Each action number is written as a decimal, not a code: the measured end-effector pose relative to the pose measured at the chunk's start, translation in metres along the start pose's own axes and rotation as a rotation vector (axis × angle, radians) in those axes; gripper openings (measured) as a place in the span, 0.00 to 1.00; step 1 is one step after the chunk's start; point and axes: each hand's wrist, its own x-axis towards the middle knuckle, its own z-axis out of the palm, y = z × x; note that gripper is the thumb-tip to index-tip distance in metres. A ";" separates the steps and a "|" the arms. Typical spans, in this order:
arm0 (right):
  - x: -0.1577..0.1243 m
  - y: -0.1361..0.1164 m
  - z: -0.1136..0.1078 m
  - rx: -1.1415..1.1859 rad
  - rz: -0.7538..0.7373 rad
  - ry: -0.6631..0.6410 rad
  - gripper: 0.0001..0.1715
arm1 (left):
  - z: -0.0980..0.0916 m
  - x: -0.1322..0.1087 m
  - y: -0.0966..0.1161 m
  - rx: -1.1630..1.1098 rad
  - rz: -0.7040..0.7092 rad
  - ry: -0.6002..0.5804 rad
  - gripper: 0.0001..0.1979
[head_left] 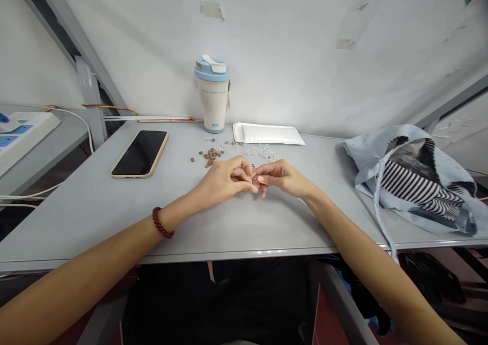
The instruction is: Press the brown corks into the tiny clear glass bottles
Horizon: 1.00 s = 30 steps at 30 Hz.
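My left hand point(232, 181) and my right hand point(281, 176) meet above the grey tabletop point(244, 228), fingertips pinched close together. Between them is a tiny clear and brownish piece point(255, 181), too small to name. Both hands appear to grip it. Just behind my left hand lies a pile of small brown beads point(211, 155), with a few loose ones around it. Small clear plastic pieces point(262, 152) are scattered behind my fingers. A dark red beaded bracelet point(162, 223) circles my left wrist.
A smartphone point(141, 153) lies at the left. At the back stand a lidded cup point(213, 98) and, lying flat beside it, a white packet point(270, 133). A light blue cloth bag point(366, 154) with striped lining sits at the right. A power strip point(34, 126) is at far left.
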 end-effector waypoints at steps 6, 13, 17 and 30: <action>0.000 0.003 0.002 -0.051 -0.007 0.020 0.14 | 0.002 -0.002 -0.006 0.134 0.106 0.032 0.05; 0.005 0.004 0.004 -0.009 0.040 0.114 0.21 | -0.002 0.005 -0.013 0.273 0.129 0.115 0.04; 0.007 -0.002 -0.012 -0.141 0.055 0.313 0.29 | -0.012 0.017 -0.020 0.300 0.025 0.275 0.07; -0.018 -0.005 -0.062 -0.850 0.234 0.419 0.10 | -0.068 0.023 -0.023 0.634 -0.164 0.462 0.04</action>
